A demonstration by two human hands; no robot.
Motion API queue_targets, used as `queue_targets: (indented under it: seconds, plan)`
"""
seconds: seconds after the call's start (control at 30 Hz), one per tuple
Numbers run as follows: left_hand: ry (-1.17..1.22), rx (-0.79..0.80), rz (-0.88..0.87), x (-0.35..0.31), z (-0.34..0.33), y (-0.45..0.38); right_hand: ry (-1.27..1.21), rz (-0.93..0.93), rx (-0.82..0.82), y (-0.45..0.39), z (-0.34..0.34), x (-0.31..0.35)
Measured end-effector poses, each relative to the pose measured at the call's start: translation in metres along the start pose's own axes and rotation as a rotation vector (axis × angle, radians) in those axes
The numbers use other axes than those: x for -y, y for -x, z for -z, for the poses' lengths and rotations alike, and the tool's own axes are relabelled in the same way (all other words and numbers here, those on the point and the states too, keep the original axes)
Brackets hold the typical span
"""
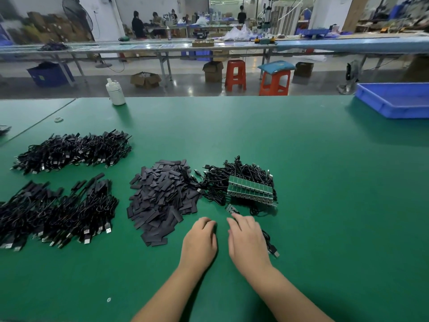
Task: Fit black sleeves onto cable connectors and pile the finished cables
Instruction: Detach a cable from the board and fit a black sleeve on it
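A heap of flat black sleeves point(162, 198) lies at the centre of the green table point(325, 182). To its right is a tangle of black cables point(234, 173) with a row of green circuit boards point(250, 189) on top. My right hand point(247, 239) holds one cable point(270, 246): a small board point(232, 209) sticks out past the fingertips and the USB plug trails to the right. My left hand point(200, 240) rests beside it with its fingers curled under and nothing visible in it. Two piles of sleeved cables point(69, 152) point(53, 212) lie on the left.
A white bottle point(115, 91) stands at the table's far edge, and a blue plastic tray point(394, 101) sits at the far right. Beyond the table are orange stools point(235, 74), cardboard boxes and a long bench with people working.
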State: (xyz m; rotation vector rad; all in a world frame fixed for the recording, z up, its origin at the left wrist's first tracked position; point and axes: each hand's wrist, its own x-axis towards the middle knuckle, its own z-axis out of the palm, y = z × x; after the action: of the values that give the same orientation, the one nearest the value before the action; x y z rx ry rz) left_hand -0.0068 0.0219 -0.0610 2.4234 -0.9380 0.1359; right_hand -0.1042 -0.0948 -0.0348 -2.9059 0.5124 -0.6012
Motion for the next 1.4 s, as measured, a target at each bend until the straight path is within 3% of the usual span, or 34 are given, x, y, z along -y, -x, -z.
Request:
queue_targets:
  seconds: [0.2,0.47,0.63,0.77,0.9,1.03,1.4]
  plan:
    - [0.018,-0.016,0.036,0.000,-0.001,-0.001,0.102,-0.161,0.287,-0.041,-0.001,-0.018]
    - [0.092,-0.043,0.093,0.001,-0.004,-0.002,0.042,-0.216,0.287,-0.040,-0.004,-0.018]
    - [0.336,0.026,0.243,0.000,0.006,-0.014,-0.378,-0.296,0.280,-0.036,0.001,-0.009]
    - [0.730,0.098,0.441,-0.006,0.016,-0.021,-0.578,-0.399,0.300,-0.033,0.006,-0.006]
    - [0.966,0.149,0.483,-0.014,0.031,-0.022,-0.676,-0.394,0.285,-0.032,0.011,-0.005]
    - [0.942,0.181,0.449,-0.028,0.039,-0.022,-0.654,-0.381,0.229,-0.034,0.021,-0.004]
    - [0.768,0.077,0.393,-0.053,0.047,-0.035,-0.762,-0.415,0.085,-0.034,0.041,-0.005]
